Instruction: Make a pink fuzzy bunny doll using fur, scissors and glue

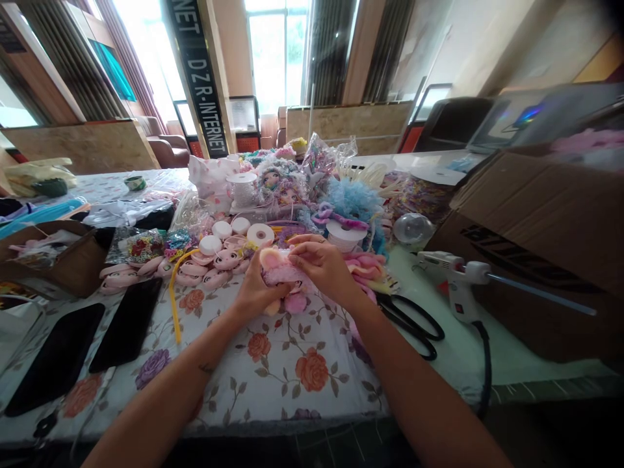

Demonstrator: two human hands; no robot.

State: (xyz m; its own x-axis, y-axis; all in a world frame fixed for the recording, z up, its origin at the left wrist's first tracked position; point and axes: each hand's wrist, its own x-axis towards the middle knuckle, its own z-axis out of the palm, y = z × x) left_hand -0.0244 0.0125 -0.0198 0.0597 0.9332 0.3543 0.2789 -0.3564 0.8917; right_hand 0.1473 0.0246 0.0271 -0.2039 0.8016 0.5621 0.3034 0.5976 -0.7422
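Note:
A small fluffy pink doll (280, 276) with a peach ear and pom-poms at its lower end is held up over the flowered tablecloth. My left hand (256, 283) wraps round its left side, thumb across the front. At the doll's upper right, the fingertips of my right hand (319, 266) are pinched together; what lies between them is hidden. Just beyond are several pale pink doll heads (227, 258) with painted faces, and a white ribbon spool (260, 234). Black-handled scissors (414, 325) lie to the right of my right forearm.
A white glue gun (461, 286) with a glue stick stands at right, before a large cardboard box (536, 240). Two black phones (127, 325) lie left, near a yellow strip (174, 299) and a small carton (63, 273). Fluffy blue trim (353, 201) and bagged doll parts pile up behind.

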